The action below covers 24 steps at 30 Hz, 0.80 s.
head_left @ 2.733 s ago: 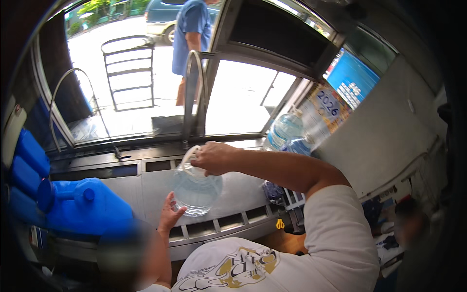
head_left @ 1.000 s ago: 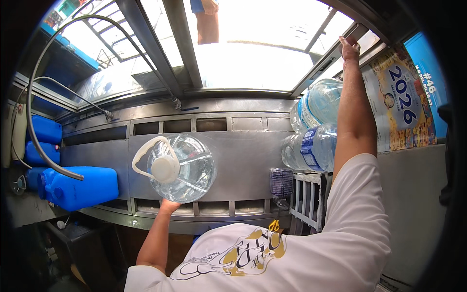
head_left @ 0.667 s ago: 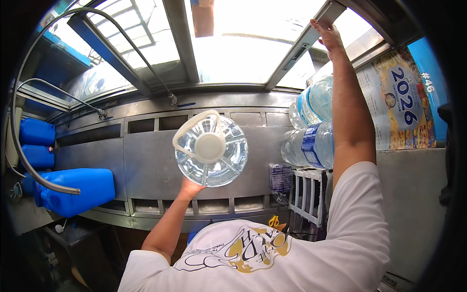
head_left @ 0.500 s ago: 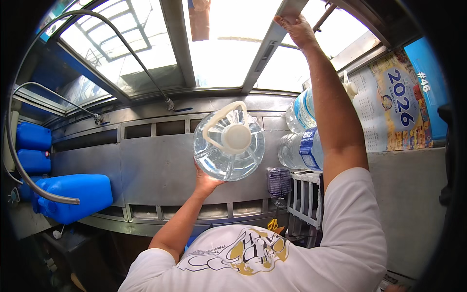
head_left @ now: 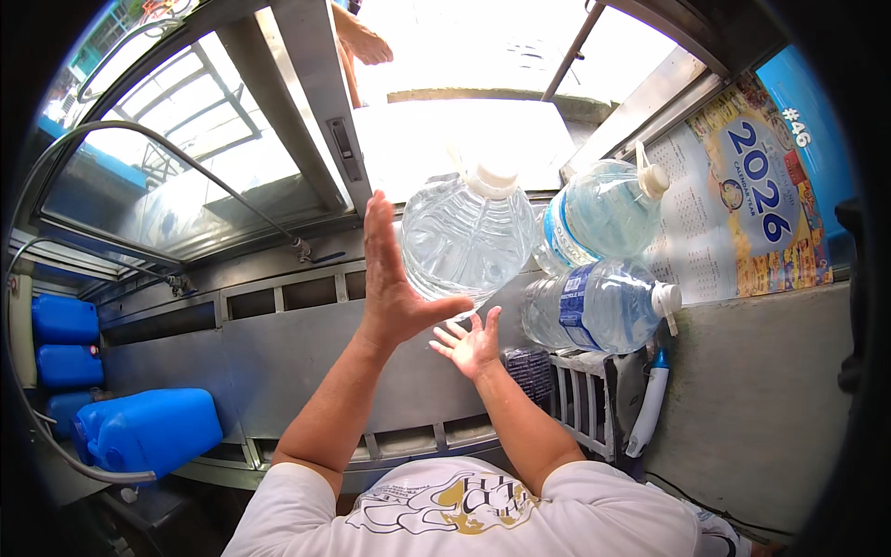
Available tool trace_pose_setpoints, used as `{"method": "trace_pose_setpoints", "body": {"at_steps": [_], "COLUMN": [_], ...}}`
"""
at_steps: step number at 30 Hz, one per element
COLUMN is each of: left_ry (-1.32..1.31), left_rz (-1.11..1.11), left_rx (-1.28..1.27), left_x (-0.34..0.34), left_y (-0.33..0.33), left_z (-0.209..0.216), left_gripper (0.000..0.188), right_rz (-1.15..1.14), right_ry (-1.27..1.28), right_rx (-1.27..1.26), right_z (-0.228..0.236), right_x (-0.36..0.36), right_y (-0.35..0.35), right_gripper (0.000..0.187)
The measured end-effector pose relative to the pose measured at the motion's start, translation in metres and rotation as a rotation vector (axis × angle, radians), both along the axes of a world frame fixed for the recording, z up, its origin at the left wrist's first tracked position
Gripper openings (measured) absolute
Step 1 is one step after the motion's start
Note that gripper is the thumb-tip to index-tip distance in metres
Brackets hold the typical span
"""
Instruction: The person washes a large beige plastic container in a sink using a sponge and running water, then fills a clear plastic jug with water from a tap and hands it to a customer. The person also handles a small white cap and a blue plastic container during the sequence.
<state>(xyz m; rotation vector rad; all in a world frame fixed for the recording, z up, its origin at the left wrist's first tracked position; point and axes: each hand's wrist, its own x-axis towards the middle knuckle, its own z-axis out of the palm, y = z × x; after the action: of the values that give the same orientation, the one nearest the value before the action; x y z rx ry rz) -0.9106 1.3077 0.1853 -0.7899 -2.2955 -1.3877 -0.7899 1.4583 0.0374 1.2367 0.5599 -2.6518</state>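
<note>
A large clear water jug [head_left: 464, 243] with a white cap stands in front of the open window, its cap toward the far side. My left hand [head_left: 394, 278] is upright along the jug's left side, fingers stretched and thumb pointing right; whether the palm touches it I cannot tell. Just below the jug, my right hand [head_left: 475, 345] is open with its fingers spread. To the right are two more clear jugs: one with a light blue label [head_left: 608, 212] and one with a dark blue label [head_left: 594, 306], its cap pointing right.
A sliding window frame [head_left: 340, 139] borders the opening, with a person's bare limb [head_left: 362, 42] outside. Curved metal pipes [head_left: 200, 176] and blue containers [head_left: 153, 432] are at left. A calendar [head_left: 742, 200] hangs at right, above a white rack [head_left: 585, 395].
The window panel has slid left, leaving an opening. My right hand has left its frame and come down near the jug. The jug has moved farther away toward the opening.
</note>
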Motion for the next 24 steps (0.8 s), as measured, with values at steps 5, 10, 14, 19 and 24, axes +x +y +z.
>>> {"method": "trace_pose_setpoints", "body": {"at_steps": [5, 10, 14, 19, 24], "left_ry": [-0.249, -0.234, -0.209, -0.138, -0.039], "left_rz": [-0.062, -0.093, -0.012, -0.047, 0.130], "left_rx": [-0.066, 0.038, 0.016, 0.072, -0.048], "left_x": [-0.062, -0.115, -0.190, -0.285, -0.353], "left_y": [0.066, 0.082, 0.098, 0.112, 0.116], "left_z": [0.057, 0.044, 0.040, 0.027, 0.027], "left_gripper": [0.085, 0.064, 0.079, 0.091, 0.095], "right_rz": [-0.008, 0.067, -0.017, 0.039, 0.170], "right_ry": [0.143, 0.263, 0.156, 0.178, 0.177], "right_rx": [-0.035, 0.077, 0.024, 0.097, 0.154], "right_z": [-0.025, -0.044, -0.048, -0.047, -0.040], "right_x": [-0.041, -0.093, -0.169, -0.267, -0.346], "right_y": [-0.009, 0.023, 0.046, 0.065, 0.085], "right_gripper": [0.129, 0.130, 0.135, 0.134, 0.136]}}
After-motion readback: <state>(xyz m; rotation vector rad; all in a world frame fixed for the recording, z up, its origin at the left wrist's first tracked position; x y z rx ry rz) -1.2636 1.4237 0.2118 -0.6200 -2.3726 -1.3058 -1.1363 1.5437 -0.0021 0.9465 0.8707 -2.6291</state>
